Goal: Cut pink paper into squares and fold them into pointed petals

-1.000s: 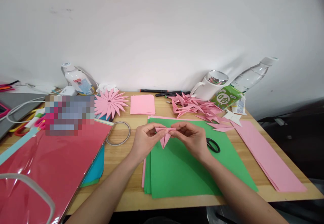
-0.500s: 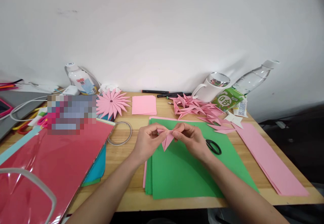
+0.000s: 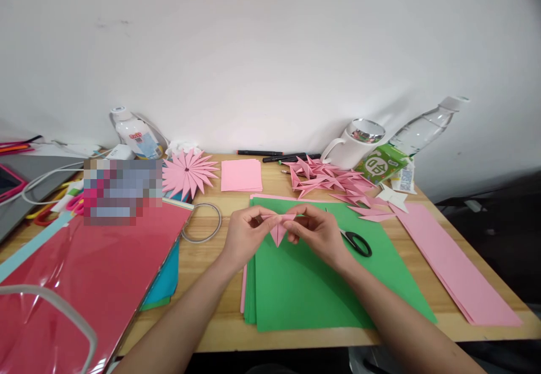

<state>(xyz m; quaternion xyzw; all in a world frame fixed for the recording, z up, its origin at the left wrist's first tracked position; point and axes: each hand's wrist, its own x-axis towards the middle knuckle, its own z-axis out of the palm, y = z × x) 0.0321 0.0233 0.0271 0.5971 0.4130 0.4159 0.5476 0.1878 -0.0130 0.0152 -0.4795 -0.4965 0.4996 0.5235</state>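
Both my hands pinch one small folded pink paper piece [image 3: 278, 226] above a stack of green paper sheets [image 3: 321, 284]. My left hand [image 3: 244, 236] grips its left side with closed fingers. My right hand [image 3: 318, 232] grips its right side, fingers also closed. The piece's point hangs downward between the two hands. Black scissors [image 3: 357, 243] lie on the green paper just right of my right hand.
On the wooden table [image 3: 211, 317]: a pile of folded pink pieces [image 3: 329, 181], a pink paper flower [image 3: 187, 172], pink square sheets [image 3: 240, 175], pink strips [image 3: 448, 261], a white mug [image 3: 353, 144], a plastic bottle [image 3: 422, 129], markers [image 3: 274, 156], a red bag [image 3: 80, 284], a wire ring [image 3: 203, 223].
The hands have shifted the pink piece slightly; its hanging point looks shorter and the fingers have closed in nearer the middle. The camera view has drifted a little.
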